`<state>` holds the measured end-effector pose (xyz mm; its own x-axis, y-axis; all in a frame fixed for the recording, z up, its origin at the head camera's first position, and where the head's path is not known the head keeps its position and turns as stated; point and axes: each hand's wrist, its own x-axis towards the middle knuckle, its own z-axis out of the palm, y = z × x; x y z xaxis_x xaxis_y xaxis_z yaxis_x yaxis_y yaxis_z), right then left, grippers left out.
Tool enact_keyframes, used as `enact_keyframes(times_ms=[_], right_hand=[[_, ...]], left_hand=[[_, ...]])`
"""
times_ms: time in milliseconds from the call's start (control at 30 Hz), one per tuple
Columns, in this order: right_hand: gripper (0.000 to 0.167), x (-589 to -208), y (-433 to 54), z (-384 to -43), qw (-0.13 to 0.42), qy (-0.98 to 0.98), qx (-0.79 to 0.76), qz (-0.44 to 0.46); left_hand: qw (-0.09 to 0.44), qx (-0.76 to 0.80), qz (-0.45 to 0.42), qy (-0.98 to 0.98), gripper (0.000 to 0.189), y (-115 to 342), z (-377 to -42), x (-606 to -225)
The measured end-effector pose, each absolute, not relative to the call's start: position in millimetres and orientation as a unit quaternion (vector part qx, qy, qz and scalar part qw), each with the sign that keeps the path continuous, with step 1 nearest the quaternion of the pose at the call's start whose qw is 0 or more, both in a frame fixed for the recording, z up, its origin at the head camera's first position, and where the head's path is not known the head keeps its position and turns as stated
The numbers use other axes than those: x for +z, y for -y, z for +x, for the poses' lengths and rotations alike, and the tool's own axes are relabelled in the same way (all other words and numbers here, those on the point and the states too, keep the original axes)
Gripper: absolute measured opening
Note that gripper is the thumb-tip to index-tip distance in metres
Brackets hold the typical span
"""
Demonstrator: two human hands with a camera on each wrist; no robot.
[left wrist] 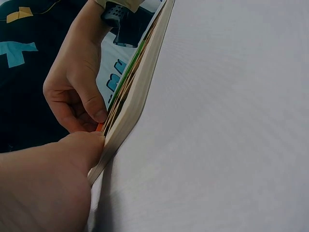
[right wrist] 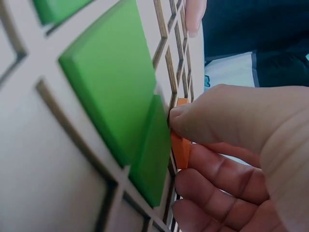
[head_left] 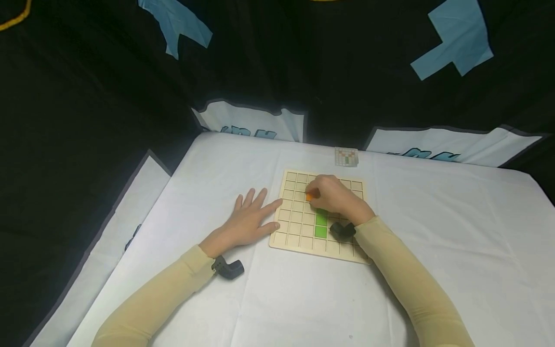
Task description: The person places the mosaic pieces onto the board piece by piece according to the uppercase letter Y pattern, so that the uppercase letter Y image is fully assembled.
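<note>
Board (head_left: 282, 239) with a grid of square cells, as seen from the head, lying flat around the middle of the table (head_left: 303, 303), presumably for easy reach of both hands. Left hand (head_left: 247, 224) at the board's left edge, fingers straight and spread, index finger and thumb touching the rim, gripping nothing; probably there to steady the board. Right hand (head_left: 334, 195) over the board, thumb and fingers curled in a pinch on an orange tile (head_left: 309, 197). Green tiles (head_left: 321, 232) in one column, running toward the board's near edge. Small card (head_left: 346, 157) with a printed grid just beyond the board's far edge, near the table's far edge, perhaps to stay in sight yet out of the way.

From the left wrist, board seen nearly edge-on, left hand against its rim, right thumb coming down to the orange tile at the surface.

From the right wrist, thumb on one side of the orange tile, fingertips on the other, likely to leave its underside free; just beside the nearest green tile. Cannot tell whether fully down in a cell. Fingertip of the other hand at the board's far side.
</note>
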<state>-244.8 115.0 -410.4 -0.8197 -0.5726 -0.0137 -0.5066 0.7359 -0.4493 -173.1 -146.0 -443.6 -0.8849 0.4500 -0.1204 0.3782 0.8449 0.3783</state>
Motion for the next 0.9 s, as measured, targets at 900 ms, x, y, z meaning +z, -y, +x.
enact_keyframes(times_ms=[900], right_hand=[[0.035, -411.8, -112.6, -245.7, 0.084, -0.930, -0.230, -0.274]], left_hand=[[0.103, 0.171, 0.217, -0.956, 0.067, 146.8, -174.8, -446.3]])
